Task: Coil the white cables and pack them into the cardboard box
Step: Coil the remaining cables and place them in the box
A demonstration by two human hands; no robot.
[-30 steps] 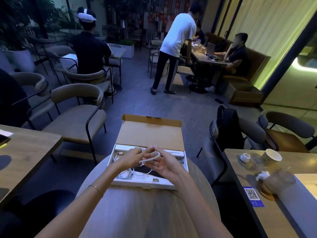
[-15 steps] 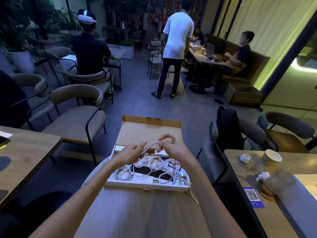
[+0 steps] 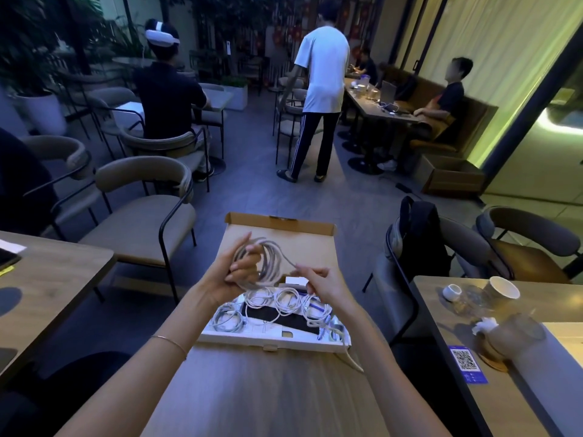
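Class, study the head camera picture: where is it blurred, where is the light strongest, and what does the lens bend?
Head view: the white cable being wound between the left hand and right hand is smeared by motion blur; the brightest light is a yellow-green glow on the curtain at right, leaving the room dim; the wide lens bows edges outward.

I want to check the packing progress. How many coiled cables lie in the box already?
4: one coil at the left, three in a row behind it. The hands may hide more.
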